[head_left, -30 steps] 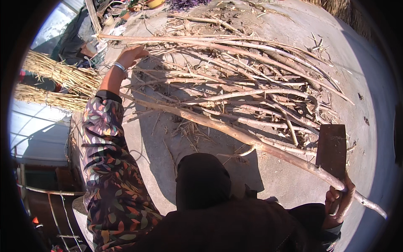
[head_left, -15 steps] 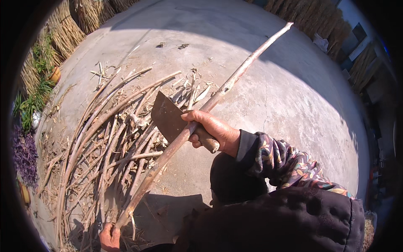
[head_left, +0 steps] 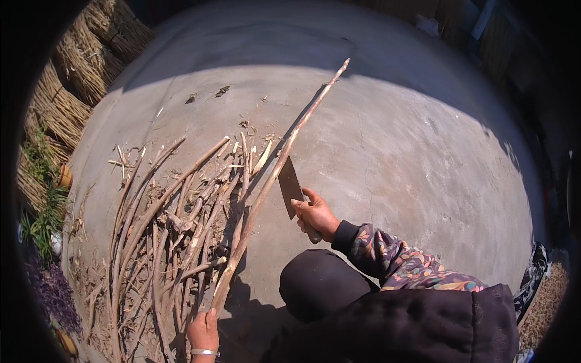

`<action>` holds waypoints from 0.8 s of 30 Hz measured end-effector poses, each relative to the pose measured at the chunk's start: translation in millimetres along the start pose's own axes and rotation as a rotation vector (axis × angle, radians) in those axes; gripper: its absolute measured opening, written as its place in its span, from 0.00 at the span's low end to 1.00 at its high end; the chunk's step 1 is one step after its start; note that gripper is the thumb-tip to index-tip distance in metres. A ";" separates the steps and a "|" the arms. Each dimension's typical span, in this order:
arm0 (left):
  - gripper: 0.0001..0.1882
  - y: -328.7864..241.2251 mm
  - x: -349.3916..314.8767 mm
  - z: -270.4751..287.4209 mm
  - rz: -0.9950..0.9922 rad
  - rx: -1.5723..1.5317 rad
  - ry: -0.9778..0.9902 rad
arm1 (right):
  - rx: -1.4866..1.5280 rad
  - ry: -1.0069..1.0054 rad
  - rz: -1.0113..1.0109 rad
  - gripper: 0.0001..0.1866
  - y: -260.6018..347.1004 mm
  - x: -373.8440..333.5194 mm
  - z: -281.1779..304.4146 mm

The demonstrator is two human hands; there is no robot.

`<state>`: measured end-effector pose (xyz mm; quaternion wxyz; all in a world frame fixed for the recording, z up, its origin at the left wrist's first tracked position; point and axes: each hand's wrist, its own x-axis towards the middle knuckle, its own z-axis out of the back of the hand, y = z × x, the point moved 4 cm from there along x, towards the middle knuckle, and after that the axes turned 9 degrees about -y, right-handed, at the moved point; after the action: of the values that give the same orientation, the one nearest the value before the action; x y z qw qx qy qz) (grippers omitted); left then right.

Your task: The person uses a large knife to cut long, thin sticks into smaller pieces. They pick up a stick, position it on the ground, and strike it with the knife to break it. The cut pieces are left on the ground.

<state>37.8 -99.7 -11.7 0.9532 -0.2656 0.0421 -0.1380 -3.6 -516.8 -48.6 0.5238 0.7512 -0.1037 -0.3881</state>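
Note:
A long, peeled-looking branch [head_left: 267,187] slants from the lower left up to the far middle. My left hand [head_left: 204,331], with a pale bracelet on the wrist, is closed round its thick near end. To the right of the branch, my right hand [head_left: 317,216] grips a cleaver [head_left: 289,187] by its wooden handle. The broad dark blade points away from me, its far end beside the middle of the branch; I cannot tell whether they touch. Left of the branch lies a pile of cut sticks [head_left: 163,236], with wood scraps among them.
Straw bundles [head_left: 69,91] stand along the far left, above green plants [head_left: 45,212] and purple plants [head_left: 54,290]. The concrete floor [head_left: 387,163] stretches ahead and right, with shadow at its far side. Grainy material [head_left: 548,302] lies at the lower right.
My right hand and the cleaver have moved off the branch to its right side; before, they lay across it. The branch now stands steeper in the view, which has shifted.

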 end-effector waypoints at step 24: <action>0.14 114.7 -28.2 -108.9 -0.246 0.587 0.056 | -0.804 -0.130 0.560 0.20 -47.3 42.1 98.0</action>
<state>21.6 -51.4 -164.1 0.9638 0.0217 -0.0057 -0.2658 -54.7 -589.3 -124.4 0.8487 0.4074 -0.1760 -0.2876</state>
